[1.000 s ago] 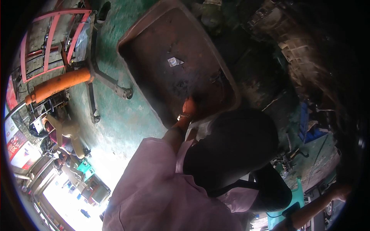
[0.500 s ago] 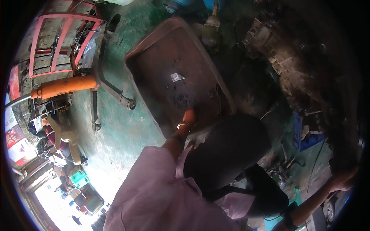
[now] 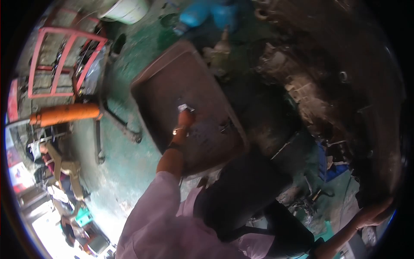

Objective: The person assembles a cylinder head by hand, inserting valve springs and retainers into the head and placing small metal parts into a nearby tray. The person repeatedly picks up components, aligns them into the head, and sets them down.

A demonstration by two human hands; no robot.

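Observation:
My left hand (image 3: pixel 186 118) reaches down into a large brown tray (image 3: pixel 192 166) with raised walls. Its blurred fingers are closed on a small silvery-white scrap (image 3: pixel 183 107) near the middle of the tray floor. A small dark item (image 3: pixel 224 126) lies inside toward the right wall. Far off to the right, my right hand (image 3: pixel 374 214) rests against the dark, dirty machinery with its fingers stretched out; their tips fade into shadow.
An orange cylinder on a legged metal stand (image 3: pixel 69 114) and a red frame (image 3: pixel 52 60) stand left. Blue containers (image 3: pixel 196 14) and a white bucket (image 3: pixel 128 11) are beyond the tray. Grimy machinery (image 3: pixel 302 93) fills the right, with a blue crate (image 3: pixel 335 172) below it.
My left hand has moved farther into the tray, from its near end to the silvery-white scrap. The view has shifted; my right hand stays against the machinery.

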